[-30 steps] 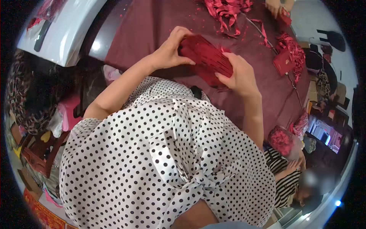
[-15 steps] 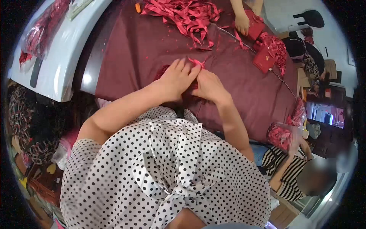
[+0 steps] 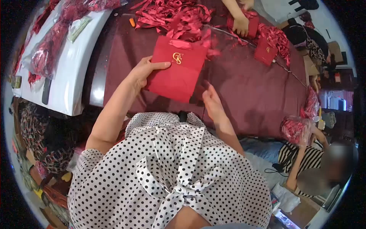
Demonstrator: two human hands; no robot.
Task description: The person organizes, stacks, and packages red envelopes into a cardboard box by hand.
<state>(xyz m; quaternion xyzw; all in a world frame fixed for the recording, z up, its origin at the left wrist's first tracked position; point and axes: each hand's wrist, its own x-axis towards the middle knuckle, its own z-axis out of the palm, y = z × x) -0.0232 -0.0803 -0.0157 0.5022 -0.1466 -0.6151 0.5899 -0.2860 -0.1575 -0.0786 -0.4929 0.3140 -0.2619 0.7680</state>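
A flat red paper bag (image 3: 173,76) is held up over the near part of the counter (image 3: 244,86), in front of the person's body, with its broad face showing to the head camera. Its long axis runs away from the person, the far end leaning to the right; the edge with the red ribbon (image 3: 180,44) points toward the far side of the counter, and the bottom edge points back toward the person. The gold letters (image 3: 177,58) sit near the ribbon end and read upright from the person's side. The left grip (image 3: 143,71) is closed on the left edge of the bag, thumb laid across the front face and the other fingers mostly hidden at the edge and behind. The right grip (image 3: 214,103) is open and has hold of nothing, its slightly blurred fingers spread just beside the bag's lower right corner. Beyond the bag lies a loose heap of red ribbons (image 3: 171,17), with a small orange object (image 3: 132,22) at its left. Farther right, a second red bag (image 3: 265,52) lies by a smaller ribbon pile (image 3: 280,41), and another person's hand (image 3: 241,26) rests on a red item there.
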